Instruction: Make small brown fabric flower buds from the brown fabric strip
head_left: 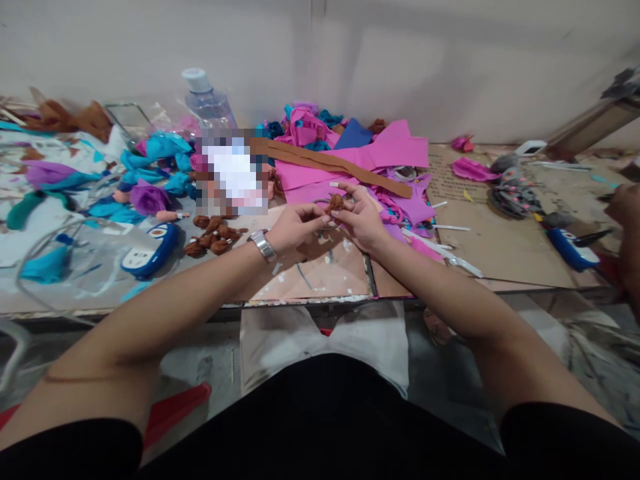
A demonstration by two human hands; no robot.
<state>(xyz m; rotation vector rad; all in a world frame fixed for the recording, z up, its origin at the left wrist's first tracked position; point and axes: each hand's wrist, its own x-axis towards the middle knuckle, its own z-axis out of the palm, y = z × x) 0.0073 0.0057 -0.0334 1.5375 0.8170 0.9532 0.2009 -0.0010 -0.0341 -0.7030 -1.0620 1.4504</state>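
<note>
A small brown gathered bundle, like rolled crepe paper or cloth, is pinched between my two hands over the table. My left hand, below a silver wristwatch, is closed with thumb and fingertips at the bundle's lower left side. My right hand grips it from the right, its index finger raised and a small white strip at that finger. Several similar brown bundles lie left of my left hand. A long brown strip rests on pink sheets just beyond the hands.
Blue and purple crumpled pieces cover the left side, near a blue-and-white device and a bottle. White sticks lie right of my forearm. Cardboard extends right, where another person's hand shows at the edge.
</note>
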